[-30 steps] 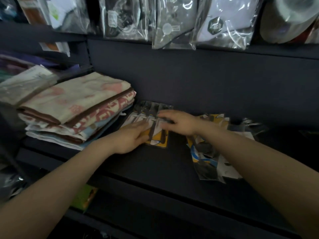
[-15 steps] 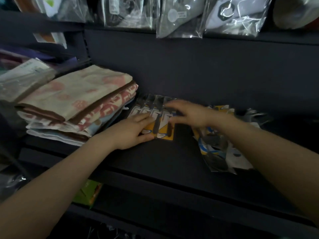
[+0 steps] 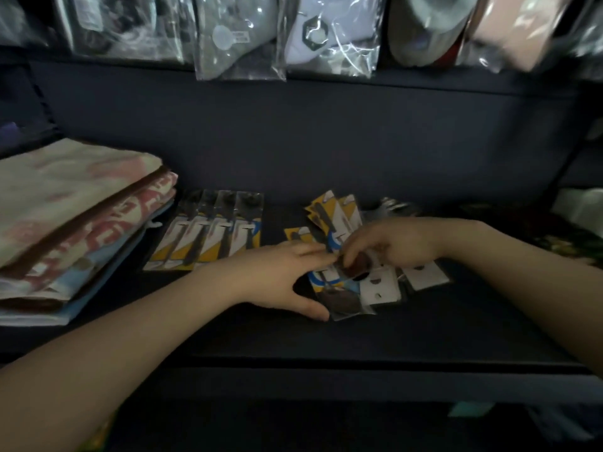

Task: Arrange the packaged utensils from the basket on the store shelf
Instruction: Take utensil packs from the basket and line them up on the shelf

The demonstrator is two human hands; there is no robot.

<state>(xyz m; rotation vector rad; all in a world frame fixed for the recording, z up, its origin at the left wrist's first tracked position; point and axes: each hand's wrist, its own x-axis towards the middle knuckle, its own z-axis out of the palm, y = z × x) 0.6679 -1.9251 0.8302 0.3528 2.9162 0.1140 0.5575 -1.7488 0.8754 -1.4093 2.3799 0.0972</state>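
four packaged utensils [image 3: 208, 233] lie side by side in a neat row on the dark shelf [image 3: 326, 340], just right of a stack of folded towels [image 3: 75, 230]; each card is yellow and white with a dark-handled utensil under clear plastic. to their right sits a loose pile of utensil packs [image 3: 339, 256], overlapping at different angles; at least five cards show, though the exact count cannot be told because they cover each other. two hands are on this pile. the left hand [image 3: 287, 275] has its fingers laid out over the pile's left edge and its thumb hooked at the near corner, so it brackets the packs more than it clasps them. the right hand [image 3: 391, 243] has curled fingers pinching a pack near the pile's middle. above, several clear bagged goods [image 3: 241, 37] hang along the upper shelf edge.
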